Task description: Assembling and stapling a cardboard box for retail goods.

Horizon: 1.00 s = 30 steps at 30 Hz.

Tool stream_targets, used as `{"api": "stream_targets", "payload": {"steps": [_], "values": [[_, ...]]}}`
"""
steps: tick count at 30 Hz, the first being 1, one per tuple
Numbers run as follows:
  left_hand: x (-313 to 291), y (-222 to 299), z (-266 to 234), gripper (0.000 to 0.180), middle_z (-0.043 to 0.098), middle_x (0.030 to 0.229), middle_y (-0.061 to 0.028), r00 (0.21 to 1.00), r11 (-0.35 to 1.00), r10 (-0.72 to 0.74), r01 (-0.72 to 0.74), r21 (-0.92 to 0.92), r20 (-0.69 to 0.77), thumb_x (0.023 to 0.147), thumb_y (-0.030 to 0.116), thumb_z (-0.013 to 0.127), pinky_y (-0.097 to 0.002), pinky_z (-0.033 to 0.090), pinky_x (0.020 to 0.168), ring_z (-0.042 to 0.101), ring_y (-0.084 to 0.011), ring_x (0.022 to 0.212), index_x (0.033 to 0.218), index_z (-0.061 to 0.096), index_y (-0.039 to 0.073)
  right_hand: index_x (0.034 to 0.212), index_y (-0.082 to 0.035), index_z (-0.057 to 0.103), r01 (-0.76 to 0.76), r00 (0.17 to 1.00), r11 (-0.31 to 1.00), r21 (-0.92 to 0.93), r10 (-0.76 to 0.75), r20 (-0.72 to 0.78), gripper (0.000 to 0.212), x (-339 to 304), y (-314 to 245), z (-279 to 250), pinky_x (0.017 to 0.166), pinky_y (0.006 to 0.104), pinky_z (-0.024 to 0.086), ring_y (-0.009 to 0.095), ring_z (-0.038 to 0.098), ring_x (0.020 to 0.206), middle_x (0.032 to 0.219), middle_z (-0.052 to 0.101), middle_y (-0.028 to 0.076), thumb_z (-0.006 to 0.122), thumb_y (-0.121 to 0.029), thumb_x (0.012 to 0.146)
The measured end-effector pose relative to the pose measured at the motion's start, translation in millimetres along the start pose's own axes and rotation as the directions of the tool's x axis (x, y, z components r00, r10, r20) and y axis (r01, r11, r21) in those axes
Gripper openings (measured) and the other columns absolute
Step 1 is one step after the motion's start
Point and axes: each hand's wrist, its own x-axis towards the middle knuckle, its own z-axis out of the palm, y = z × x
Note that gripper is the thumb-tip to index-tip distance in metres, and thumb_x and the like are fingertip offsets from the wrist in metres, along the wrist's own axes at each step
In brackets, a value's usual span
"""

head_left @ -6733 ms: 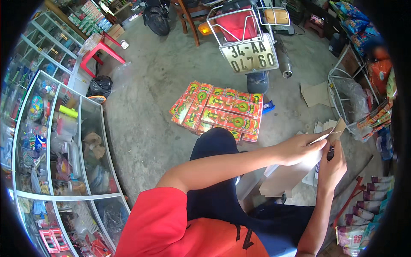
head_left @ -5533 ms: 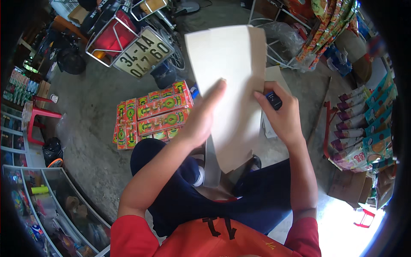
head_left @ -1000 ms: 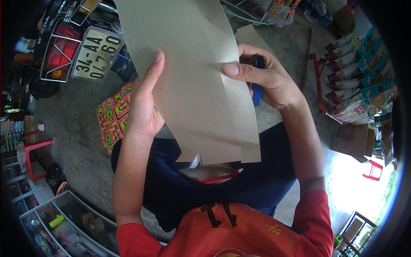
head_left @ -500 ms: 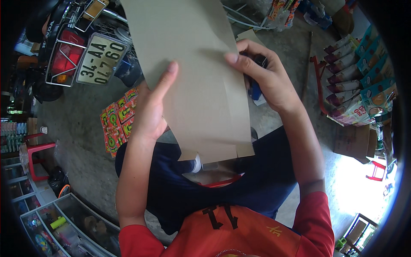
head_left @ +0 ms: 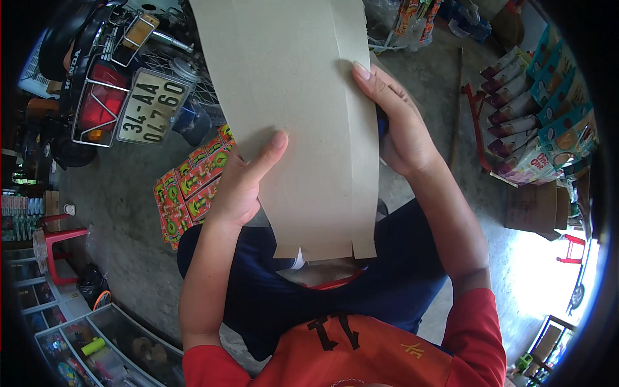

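Observation:
A long grey-brown cardboard sheet [head_left: 296, 155] is held up in front of me, running past the top of the view. Its near end has slits that make small flaps, and a lengthwise crease follows its right side. My left hand [head_left: 242, 187] grips the left edge, thumb on the face and fingers behind. On the right edge, higher up, my right hand [head_left: 400, 126] pinches the sheet with its thumb in front; its other fingers are partly hidden. A bit of something blue shows beside the right palm, too covered to name.
Red-and-green printed packs [head_left: 193, 190] lie on the concrete floor at left, near a parked motorbike [head_left: 106, 97]. A red stool [head_left: 61, 248] and a glass display case [head_left: 122, 342] stand further left. A rack of snack bags [head_left: 535, 109] and a cardboard box [head_left: 535, 209] are at right.
The sheet has turned slightly and shifted toward me. My left hand sits a little lower and further right on it. The black object by my right hand is now hidden.

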Motion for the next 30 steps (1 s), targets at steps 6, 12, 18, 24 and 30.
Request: {"api": "stream_targets", "payload": {"steps": [6, 12, 18, 24, 30], "values": [[15, -15, 10, 0.114, 0.018, 0.167, -0.0292, 0.768, 0.622, 0.638, -0.468, 0.628, -0.06, 0.091, 0.026, 0.084, -0.0532, 0.017, 0.127, 0.02, -0.0382, 0.157, 0.166, 0.003, 0.0, 0.106, 0.003, 0.072, 0.383, 0.828, 0.627, -0.678, -0.558, -0.048, 0.025, -7, 16, 11, 0.071, 0.0281, 0.051, 0.01, 0.061, 0.078, 0.086, 0.07, 0.008, 0.074, -0.022, 0.1], [-7, -5, 23, 0.072, 0.053, 0.144, -0.0179, 0.955, 0.923, 0.26, -0.289, 0.254, 0.142, 0.111, 0.053, 0.046, -0.0375, 0.057, 0.098, 0.062, -0.0248, 0.125, 0.156, 0.034, -0.002, 0.147, -0.014, 0.06, 0.628, 0.749, 0.27, -0.73, -0.465, 0.472, 0.059, -27, 40, 30, 0.068, 0.0399, 0.062, 0.026, 0.073, 0.08, 0.117, 0.062, 0.01, 0.078, -0.015, 0.09], [-1, 7, 8, 0.054, 0.066, 0.118, -0.0108, 0.963, 0.958, 0.267, -0.26, 0.124, -0.045, 0.113, 0.05, 0.045, -0.0346, 0.057, 0.093, 0.067, -0.0168, 0.109, 0.129, 0.058, 0.0, 0.147, -0.014, 0.059, 0.651, 0.751, 0.302, -0.696, -0.391, 0.533, 0.06, -25, 35, 31, 0.072, 0.0394, 0.063, 0.026, 0.074, 0.085, 0.123, 0.062, 0.01, 0.079, -0.02, 0.09], [-2, 3, 15, 0.044, 0.06, 0.081, 0.0011, 0.912, 0.921, 0.326, -0.247, 0.302, -0.249, 0.111, 0.041, 0.057, -0.0236, 0.045, 0.066, 0.053, -0.0032, 0.076, 0.096, 0.069, 0.001, 0.133, -0.01, 0.069, 0.636, 0.735, 0.266, -0.724, -0.495, 0.464, 0.046, -13, 17, 17, 0.08, 0.0379, 0.06, 0.026, 0.072, 0.095, 0.12, 0.064, 0.012, 0.08, -0.013, 0.088], [0, 4, 17, 0.042, 0.043, 0.067, 0.0089, 0.909, 0.862, 0.411, -0.364, 0.353, -0.068, 0.112, 0.035, 0.058, -0.0241, 0.03, 0.054, 0.034, 0.0003, 0.062, 0.085, 0.063, 0.003, 0.126, -0.008, 0.072, 0.597, 0.713, 0.249, -0.763, -0.6, 0.363, 0.041, -5, 3, 6, 0.091, 0.0375, 0.055, 0.028, 0.067, 0.107, 0.117, 0.066, 0.012, 0.08, -0.009, 0.086]]}}
